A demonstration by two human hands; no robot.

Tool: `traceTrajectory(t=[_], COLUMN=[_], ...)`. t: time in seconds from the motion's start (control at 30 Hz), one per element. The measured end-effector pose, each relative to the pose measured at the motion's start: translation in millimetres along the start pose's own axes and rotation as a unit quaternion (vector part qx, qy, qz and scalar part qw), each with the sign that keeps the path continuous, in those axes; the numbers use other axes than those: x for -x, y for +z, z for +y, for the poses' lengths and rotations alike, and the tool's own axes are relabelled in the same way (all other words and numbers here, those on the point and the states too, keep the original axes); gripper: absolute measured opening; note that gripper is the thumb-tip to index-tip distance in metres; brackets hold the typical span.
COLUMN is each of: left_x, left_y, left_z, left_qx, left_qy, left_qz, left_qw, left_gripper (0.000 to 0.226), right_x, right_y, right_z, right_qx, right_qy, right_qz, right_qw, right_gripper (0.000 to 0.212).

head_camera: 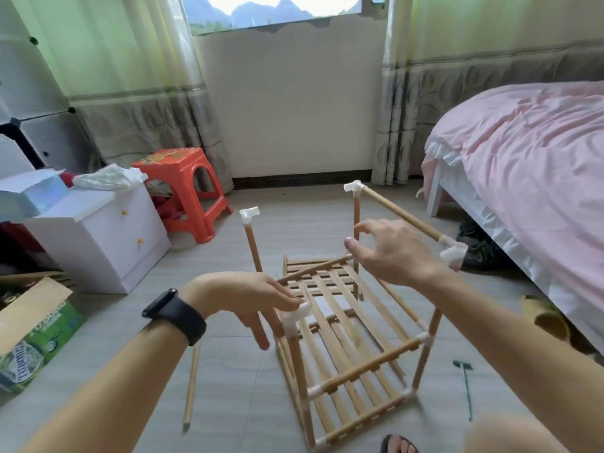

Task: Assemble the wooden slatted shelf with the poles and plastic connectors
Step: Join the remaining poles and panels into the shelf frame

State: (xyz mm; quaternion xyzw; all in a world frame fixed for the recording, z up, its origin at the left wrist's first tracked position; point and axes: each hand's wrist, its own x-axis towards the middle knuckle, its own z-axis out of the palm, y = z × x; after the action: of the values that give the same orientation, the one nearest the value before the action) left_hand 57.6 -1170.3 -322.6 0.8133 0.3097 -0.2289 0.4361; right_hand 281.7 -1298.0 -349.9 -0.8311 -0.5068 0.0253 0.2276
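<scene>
Top-rail step: right hand (392, 256) spread and empty, left hand (248, 295) grip on loose pole (313, 268) indeterminable; next, seat pole into corner connector (299, 313).

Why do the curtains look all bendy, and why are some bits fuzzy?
Head view: the wide-angle lens bows the pale green curtains and the pink-covered bed near the edges. Head view: the left hand and the loose wooden pole on the floor look smeared by blur. Head view: soft daylight enters through the window, its sky washed out white, and shadows are faint.
</scene>
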Motion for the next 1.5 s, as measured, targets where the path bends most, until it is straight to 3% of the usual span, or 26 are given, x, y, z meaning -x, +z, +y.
traceTrajectory(t=[0.07, 0.1, 0.17, 0.23, 0.3, 0.53, 0.67, 0.77, 0.97, 1.07, 1.27, 1.37, 1.5], left_x=[4, 3, -14, -38, -64, -133, -159, -161, -124, -95, -62, -54, -47], left_y=[-11, -19, -40, -62, -80, -113, -117, -110, -83, -63, -19, -2, 20], left_z=[4, 3, -8, -27, -45, -63, -65, -67, -95, -106, -114, -105, -96], left_qx=[0.066, 0.095, 0.125, 0.128, 0.147, 0.222, 0.309, 0.380, 0.363, 0.375, 0.459, 0.506, 0.558], left_qy=[0.032, 0.050, 0.068, 0.050, 0.019, -0.006, 0.001, 0.053, 0.106, 0.122, 0.105, 0.125, 0.132], left_qz=[-0.040, 0.002, 0.193, 0.379, 0.439, 0.449, 0.437, 0.420, 0.445, 0.464, 0.430, 0.390, 0.386], left_qw=[0.996, 0.994, 0.971, 0.915, 0.886, 0.866, 0.845, 0.822, 0.812, 0.793, 0.770, 0.759, 0.723], left_gripper=[0.035, 0.033, 0.030, 0.032, 0.042, 0.068, 0.054, 0.037, 0.035, 0.029, 0.025, 0.025, 0.046], right_x=[27, 40, 59, 71, 75, 69, 65, 63, 62, 62, 45, 37, 30], right_y=[16, 24, 40, 53, 58, 63, 62, 57, 26, 16, 20, 25, 29], right_z=[-25, -34, -40, -37, -31, -20, -10, -1, 30, 53, 76, 71, 64], right_qx=[-0.202, -0.276, -0.358, -0.378, -0.386, -0.427, -0.426, -0.426, -0.428, -0.466, -0.499, -0.517, -0.499], right_qy=[-0.031, -0.028, -0.009, -0.011, -0.016, 0.003, 0.017, 0.021, 0.020, 0.049, 0.177, 0.206, 0.201], right_qz=[-0.116, -0.171, -0.255, -0.282, -0.267, -0.283, -0.316, -0.334, -0.359, -0.304, -0.053, -0.027, -0.018], right_qw=[0.972, 0.946, 0.898, 0.882, 0.883, 0.859, 0.848, 0.840, 0.829, 0.830, 0.847, 0.831, 0.843], right_gripper=[0.064, 0.068, 0.062, 0.048, 0.040, 0.034, 0.043, 0.043, 0.041, 0.044, 0.035, 0.057, 0.073])
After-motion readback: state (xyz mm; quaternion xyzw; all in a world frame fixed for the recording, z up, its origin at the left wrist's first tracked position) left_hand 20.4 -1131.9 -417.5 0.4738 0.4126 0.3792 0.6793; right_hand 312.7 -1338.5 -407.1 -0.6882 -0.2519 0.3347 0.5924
